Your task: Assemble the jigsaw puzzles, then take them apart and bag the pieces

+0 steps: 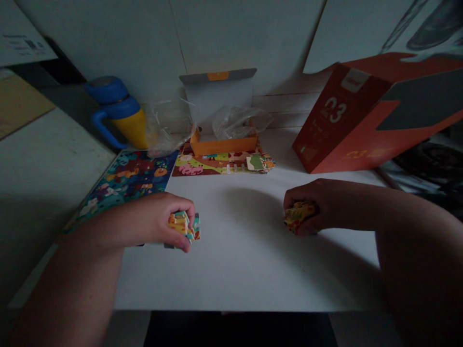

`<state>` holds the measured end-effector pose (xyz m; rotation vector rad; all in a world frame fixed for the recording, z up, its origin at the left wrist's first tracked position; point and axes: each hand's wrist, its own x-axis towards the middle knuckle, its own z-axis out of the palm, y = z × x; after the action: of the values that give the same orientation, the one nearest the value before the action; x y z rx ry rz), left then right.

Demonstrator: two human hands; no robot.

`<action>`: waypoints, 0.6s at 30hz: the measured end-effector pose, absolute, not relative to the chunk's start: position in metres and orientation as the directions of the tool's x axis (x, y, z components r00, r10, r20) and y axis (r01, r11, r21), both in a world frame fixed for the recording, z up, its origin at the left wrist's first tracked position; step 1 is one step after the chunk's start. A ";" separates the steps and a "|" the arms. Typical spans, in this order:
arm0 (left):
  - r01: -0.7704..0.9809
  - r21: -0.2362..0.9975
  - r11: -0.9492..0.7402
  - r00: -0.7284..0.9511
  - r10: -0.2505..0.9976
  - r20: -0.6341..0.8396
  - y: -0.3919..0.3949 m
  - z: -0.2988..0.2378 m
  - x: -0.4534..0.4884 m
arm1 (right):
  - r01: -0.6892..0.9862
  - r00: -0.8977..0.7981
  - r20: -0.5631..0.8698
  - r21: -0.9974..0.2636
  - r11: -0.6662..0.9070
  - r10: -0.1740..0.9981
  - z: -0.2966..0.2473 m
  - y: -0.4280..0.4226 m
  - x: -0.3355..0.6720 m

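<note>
White fills the middle of my view: the surface [231, 274], pale and lightly shadowed, with both arms reaching in over it from the lower corners. At left of centre, the left hand [157, 219] has its fingers and thumb curled round the left stack [178, 222], a bundle of printed pieces in yellow, teal and white with edges poking out unevenly. At right of centre, the right hand [320, 202] is closed about the right stack [299, 215], mostly yellow with touches of red. So each grip is loaded, and the two stand well apart. I can't tell from here whether either bundle touches the surface beneath.

I read the step in hand as handling the pieces in two batches, one per side. What the next move calls for, in my judgement, is even pressure from thumb and fingers, since the ragged layers could slide out, and a level, low hand before any loosening.

Beyond the hands, upper centre, an orange box [224, 147] has its lid upright behind it and a clear plastic bag [238, 125] slumped inside. In front of it lies a brown-and-green printed board [208, 168], with a small pile of pieces [261, 164] at its right end. A blue printed board [133, 176] lies further left, partly behind the left arm. I'd keep the right elbow mindful of the red box [336, 120] at upper right.
</note>
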<state>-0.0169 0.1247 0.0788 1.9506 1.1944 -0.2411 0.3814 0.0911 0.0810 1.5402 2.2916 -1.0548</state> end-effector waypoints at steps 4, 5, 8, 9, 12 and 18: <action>0.827 0.398 -0.397 0.548 0.730 -0.409 0.124 0.068 -0.018 | 0.883 -0.433 -0.539 -0.416 0.219 0.722 0.077 0.089 0.385; 0.829 0.388 -0.403 0.544 0.744 -0.389 0.123 0.065 -0.016 | 0.891 -0.416 -0.533 -0.401 0.213 0.737 0.076 0.088 0.384; 0.825 0.380 -0.419 0.547 0.764 -0.344 0.117 0.063 -0.011 | 0.899 -0.385 -0.478 -0.388 0.204 0.790 0.069 0.086 0.382; 0.827 0.379 -0.416 0.540 0.775 -0.327 0.115 0.064 -0.009 | 0.899 -0.377 -0.454 -0.387 0.202 0.808 0.066 0.085 0.383; 0.854 0.363 -0.372 0.487 0.816 -0.310 0.110 0.069 -0.006 | 0.911 -0.336 -0.405 -0.369 0.184 0.850 0.057 0.082 0.388; 0.927 0.277 -0.251 0.347 0.853 -0.389 0.105 0.074 0.003 | 0.912 -0.345 -0.362 -0.347 0.218 0.866 0.040 0.078 0.398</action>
<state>0.0030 0.1050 0.0740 2.1606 1.5537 -0.2186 0.3983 0.0784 0.0397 1.7430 2.3802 -0.7815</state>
